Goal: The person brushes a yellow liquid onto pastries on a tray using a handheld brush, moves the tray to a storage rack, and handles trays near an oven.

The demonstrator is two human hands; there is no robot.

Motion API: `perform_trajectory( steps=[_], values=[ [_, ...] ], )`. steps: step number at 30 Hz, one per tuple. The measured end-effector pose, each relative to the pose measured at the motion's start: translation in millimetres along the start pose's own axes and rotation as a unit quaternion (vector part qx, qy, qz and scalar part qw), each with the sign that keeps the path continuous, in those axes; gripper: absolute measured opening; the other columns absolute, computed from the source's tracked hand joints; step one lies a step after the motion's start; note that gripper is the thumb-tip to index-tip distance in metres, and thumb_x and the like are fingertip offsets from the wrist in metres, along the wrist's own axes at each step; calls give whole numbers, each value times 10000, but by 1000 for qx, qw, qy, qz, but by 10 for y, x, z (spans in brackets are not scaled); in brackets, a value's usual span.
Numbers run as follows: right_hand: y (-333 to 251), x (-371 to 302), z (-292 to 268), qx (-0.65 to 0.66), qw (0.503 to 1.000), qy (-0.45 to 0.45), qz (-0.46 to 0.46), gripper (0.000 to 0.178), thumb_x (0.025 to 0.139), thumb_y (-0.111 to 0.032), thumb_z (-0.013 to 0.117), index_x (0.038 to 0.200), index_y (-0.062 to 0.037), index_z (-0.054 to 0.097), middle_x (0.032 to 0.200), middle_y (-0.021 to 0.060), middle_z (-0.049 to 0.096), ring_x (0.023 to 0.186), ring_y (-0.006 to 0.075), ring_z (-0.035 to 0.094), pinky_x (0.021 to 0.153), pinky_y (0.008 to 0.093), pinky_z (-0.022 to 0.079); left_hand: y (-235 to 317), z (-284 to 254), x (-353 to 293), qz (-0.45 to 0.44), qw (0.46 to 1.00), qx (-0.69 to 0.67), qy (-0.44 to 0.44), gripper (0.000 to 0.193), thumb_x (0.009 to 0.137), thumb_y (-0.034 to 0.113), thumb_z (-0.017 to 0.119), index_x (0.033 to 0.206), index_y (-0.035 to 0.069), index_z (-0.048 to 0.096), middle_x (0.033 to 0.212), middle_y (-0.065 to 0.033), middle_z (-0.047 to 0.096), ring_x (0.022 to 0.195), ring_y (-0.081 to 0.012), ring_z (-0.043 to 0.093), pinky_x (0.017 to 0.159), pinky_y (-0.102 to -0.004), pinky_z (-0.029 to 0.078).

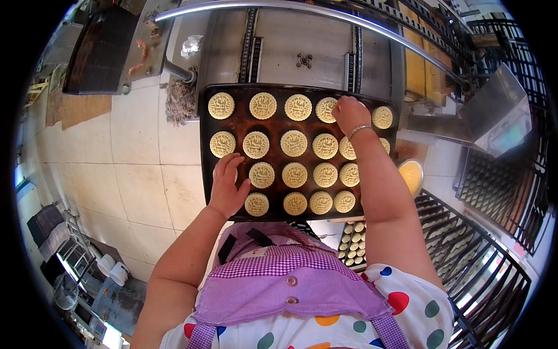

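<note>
A dark baking tray (273, 125) in front of me carries rows of pale, round mooncakes (294, 143) with fluted rims and stamped tops. At the far row, my right hand (351, 114) has its fingers curled together at the right edge of one mooncake (326, 109); the hand and forearm cover part of the tray behind them. My left hand (228, 185) rests over the left side of the tray, thumb and fingers apart, beside a mooncake (261, 174). Whatever lies under the left palm is hidden.
Beyond the tray is a metal machine bed with chains (302, 43), crossed by a curved steel bar (302, 6). At right stand a bowl of yellow liquid (411, 176), a metal hopper (503, 110) and a black rack (476, 250). Another tray of cakes (352, 241) sits lower down.
</note>
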State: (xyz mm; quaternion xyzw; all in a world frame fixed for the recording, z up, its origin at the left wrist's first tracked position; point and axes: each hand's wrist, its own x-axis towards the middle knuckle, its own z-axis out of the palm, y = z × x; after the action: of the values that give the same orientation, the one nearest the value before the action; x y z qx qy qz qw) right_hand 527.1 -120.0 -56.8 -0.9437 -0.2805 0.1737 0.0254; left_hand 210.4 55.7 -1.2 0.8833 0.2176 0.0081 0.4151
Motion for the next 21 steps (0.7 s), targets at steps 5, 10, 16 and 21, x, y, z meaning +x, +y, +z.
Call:
perform_trajectory(
  steps=[5,10,16,21],
  values=[
    [34,-38,29,21,1000,-3,15,157,819,-234,546,860,-87,583,916,131,613,841,323,613,727,421,504,4,41,-33,5,1000,-9,-10,545,690,45,651,1193,50,444,1248,-164,432,1166,-361,405,991,-425,339],
    [25,-105,-33,32,999,-6,25,169,820,-250,551,886,-98,583,947,114,609,865,316,608,747,417,501,24,48,-62,10,1000,-7,-13,550,691,44,648,1200,54,439,1251,-164,430,1171,-360,404,995,-423,338],
    [-4,-149,-88,32,999,-16,38,187,822,-264,540,889,-100,600,952,100,608,883,309,603,768,414,498,36,52,-75,4,1000,-20,-22,542,694,45,647,1196,56,444,1247,-153,439,1171,-351,408,998,-421,336],
    [45,-89,-12,29,999,-7,24,192,810,-264,549,875,-96,612,950,102,609,880,307,602,764,413,496,20,75,-91,15,1000,-19,-12,542,691,39,649,1193,56,446,1246,-151,441,1169,-350,410,994,-418,341]
  ],
)
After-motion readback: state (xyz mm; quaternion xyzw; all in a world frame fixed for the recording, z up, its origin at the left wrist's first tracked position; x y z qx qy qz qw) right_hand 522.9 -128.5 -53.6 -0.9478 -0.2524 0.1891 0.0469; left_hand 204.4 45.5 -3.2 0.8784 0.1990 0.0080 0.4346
